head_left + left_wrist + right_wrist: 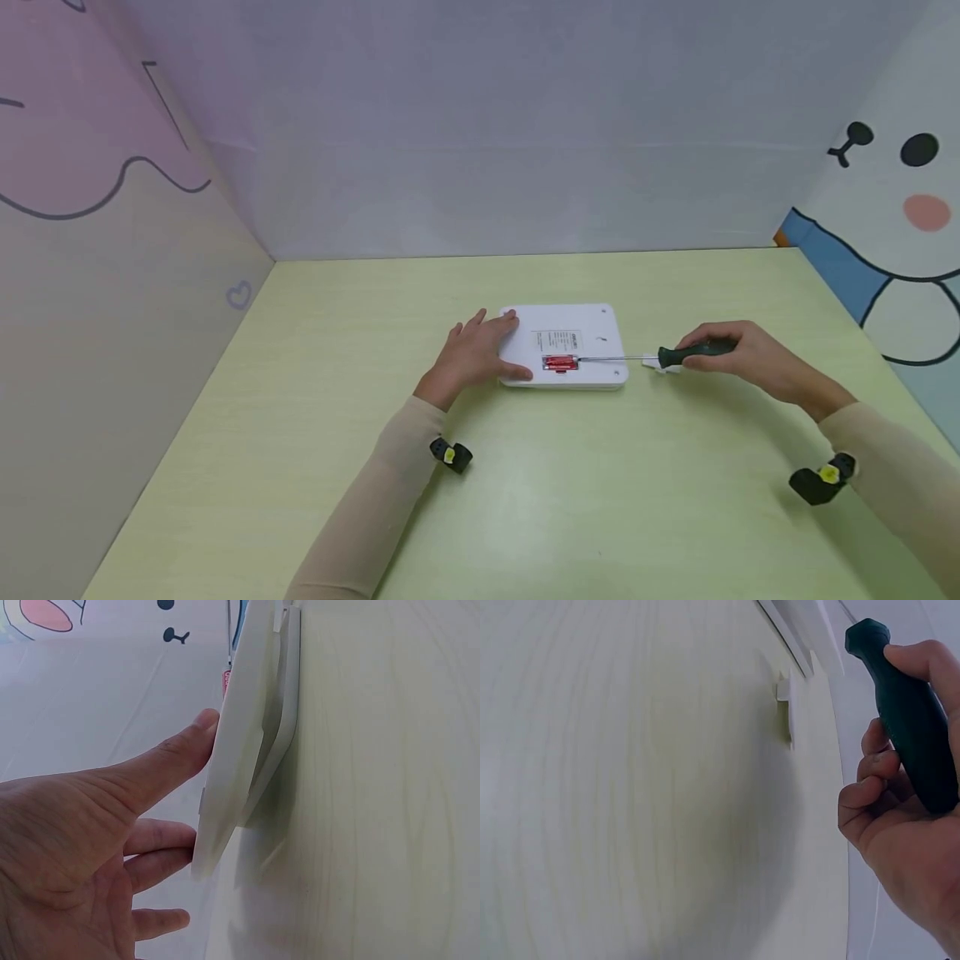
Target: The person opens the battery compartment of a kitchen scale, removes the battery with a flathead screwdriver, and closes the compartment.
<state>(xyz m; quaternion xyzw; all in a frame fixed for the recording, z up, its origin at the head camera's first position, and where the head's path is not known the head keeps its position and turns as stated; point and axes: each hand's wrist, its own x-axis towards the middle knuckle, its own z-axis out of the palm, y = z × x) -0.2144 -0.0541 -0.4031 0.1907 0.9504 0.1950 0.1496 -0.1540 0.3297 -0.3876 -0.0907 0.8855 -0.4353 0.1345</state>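
A flat white device (pixel 570 321) lies with its labelled back up. Red batteries (pixel 559 363) show in its small uncovered compartment. My left hand (pixel 474 357) rests on the device's left side, thumb on the near part of the back and fingers spread toward the far left corner. In the left wrist view, the thumb and fingertips touch the white casing (pixel 236 750). My right hand (pixel 750 362) grips a screwdriver by its dark green handle (pixel 911 720). Its thin metal shaft (pixel 618 358) crosses the device from the right, tip at the batteries' right end.
A small white plastic piece (pixel 786 712) lies on the table just right of the device, partly under the screwdriver in the head view. The pale yellow-green table (pixel 525 500) meets a plain wall behind and cartoon-printed panels at both sides.
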